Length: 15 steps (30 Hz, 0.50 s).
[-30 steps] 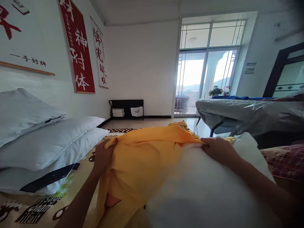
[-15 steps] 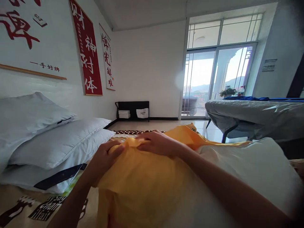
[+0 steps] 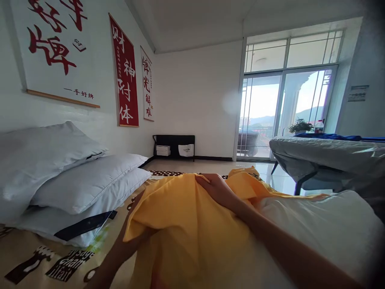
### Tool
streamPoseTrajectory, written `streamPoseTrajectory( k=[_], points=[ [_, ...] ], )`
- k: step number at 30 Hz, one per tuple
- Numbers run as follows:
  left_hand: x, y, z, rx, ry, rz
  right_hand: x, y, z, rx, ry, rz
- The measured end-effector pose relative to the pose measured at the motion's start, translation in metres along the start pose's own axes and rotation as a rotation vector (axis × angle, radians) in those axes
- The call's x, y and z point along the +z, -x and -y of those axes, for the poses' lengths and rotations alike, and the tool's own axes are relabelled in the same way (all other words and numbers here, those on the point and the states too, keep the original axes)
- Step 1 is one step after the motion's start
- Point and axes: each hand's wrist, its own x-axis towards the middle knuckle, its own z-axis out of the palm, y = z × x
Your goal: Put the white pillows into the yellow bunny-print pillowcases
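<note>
- Hands: two, both at one yellow cover (image 3: 186,224), which lay bunched over the middle of the printed sheet (image 3: 30,241), rising toward its far edge.
- Right hand (image 3: 218,188): fingers were closed on a fold along the cover's top.
- Left hand (image 3: 136,240): partly under a flap of the cover — state of the fingers hidden, could not be told.
- White pillow (image 3: 327,224): one, at the right of the sheet, yellow fabric along its far edge; how much of it sat inside the cover could not be determined.
- Stacked pillows (image 3: 90,184): at least three, white, along the sheet's left side; the lowest bore a dark band.
- Black shelf (image 3: 174,141): one, beyond the sheet's far edge — it held one white box (image 3: 163,150) and one white bag (image 3: 186,150), contents not visible.
- Wall scrolls (image 3: 128,80): three.
</note>
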Motion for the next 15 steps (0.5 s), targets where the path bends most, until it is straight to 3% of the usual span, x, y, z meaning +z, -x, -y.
streamPoseTrajectory(
  k=[3,7,15],
  points=[
    [0.016,-0.012,-0.030,0.153,-0.029,-0.138,-0.002,0.005,0.005,-0.012,-0.017,0.005],
    [0.016,-0.027,-0.063,0.036,-0.025,-0.374,-0.012,0.013,0.011,-0.020,-0.014,-0.026],
    [0.004,-0.011,-0.060,-0.012,-0.108,-0.482,-0.026,0.017,0.020,-0.177,0.249,-0.224]
  ],
)
